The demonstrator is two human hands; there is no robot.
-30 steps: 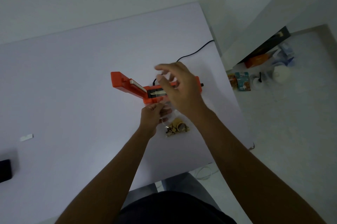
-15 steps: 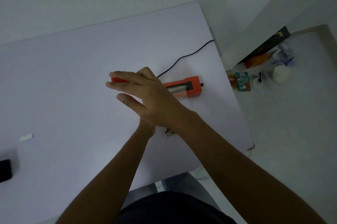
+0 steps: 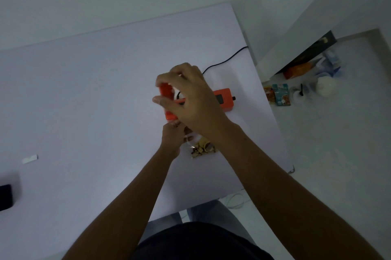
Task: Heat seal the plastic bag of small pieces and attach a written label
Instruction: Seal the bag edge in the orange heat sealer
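Gripping boxy orange sealer (image 3: 224,99), right hand (image 3: 190,101).

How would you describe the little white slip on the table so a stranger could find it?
Start at the pale table and look far left of the orange sealer. The white slip lies flat there, just above the black object at the edge. It is the only small white thing there.

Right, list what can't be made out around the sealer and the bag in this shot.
- Head view: the right hand covers the middle of the orange sealer, so the sealing strip is hidden.
- The bag's mouth is hidden behind both hands; only the small pieces show.
- The left hand is half covered by the right wrist; its grip is unclear.
- White slip: too small to read.
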